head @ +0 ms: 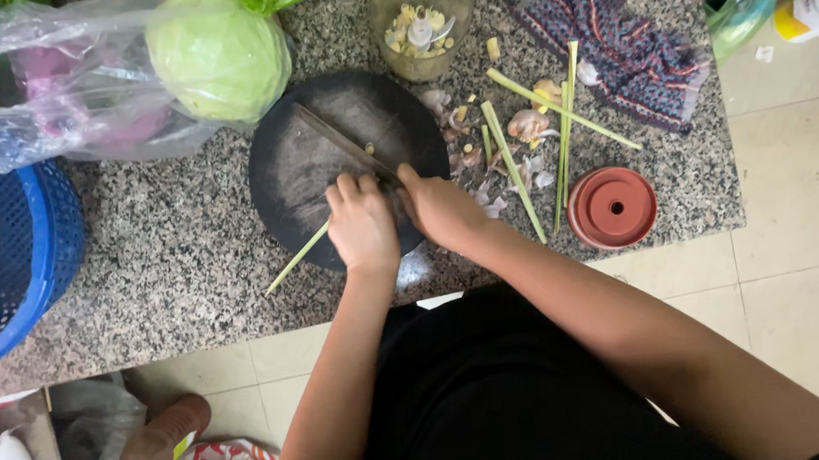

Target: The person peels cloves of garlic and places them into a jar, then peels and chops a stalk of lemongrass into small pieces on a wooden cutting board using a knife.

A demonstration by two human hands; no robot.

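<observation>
A thin pale-green lemongrass stalk [297,257] lies slanted across the edge of the round dark cutting board [307,160], its upper end hidden under the left-hand fingers, its lower end past the rim. A long dark-bladed knife [339,143] runs diagonally up-left from the right-hand fingers, flat over the board.
</observation>
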